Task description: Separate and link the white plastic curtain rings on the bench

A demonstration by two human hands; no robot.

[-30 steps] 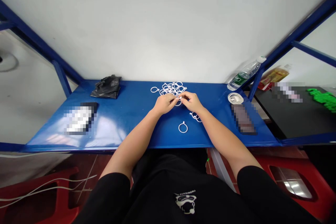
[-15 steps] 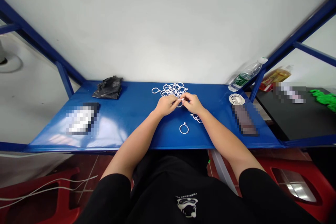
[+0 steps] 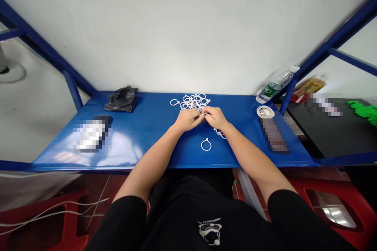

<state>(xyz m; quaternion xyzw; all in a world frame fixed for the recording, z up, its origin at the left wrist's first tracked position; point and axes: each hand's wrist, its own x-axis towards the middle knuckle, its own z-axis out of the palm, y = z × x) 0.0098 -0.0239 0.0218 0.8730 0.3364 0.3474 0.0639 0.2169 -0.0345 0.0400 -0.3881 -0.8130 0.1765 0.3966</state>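
Probably the likeliest slip is at the fingertips: the left hand (image 3: 187, 120) and right hand (image 3: 217, 117) meet near the middle of the smooth blue tabletop (image 3: 147, 129), both pinched closed on a small, thin white piece (image 3: 203, 114), apparently part of a plastic ring mostly hidden by the fingers. An uneven pull or twist could make it spring loose, since so little of it seems to be gripped, and too much force could bend or crack something this thin. Just beyond the knuckles lies a loose, overlapping pile of white plastic rings with small tabs (image 3: 194, 102); a dropped piece could vanish among them, or a knuckle could scatter them. Close by the right wrist, partly covered by it, sits a small cluster of white rings (image 3: 219, 132), which a sideways sweep might drag along, and a single round white ring (image 3: 207, 139) lies nearer the body, between the forearms. Farther off, a crumpled black plastic bag (image 3: 121, 100), a coiled white strip (image 3: 265, 117) and a clear plastic bottle with a green label (image 3: 273, 88) stand well apart, blocking neither hand.
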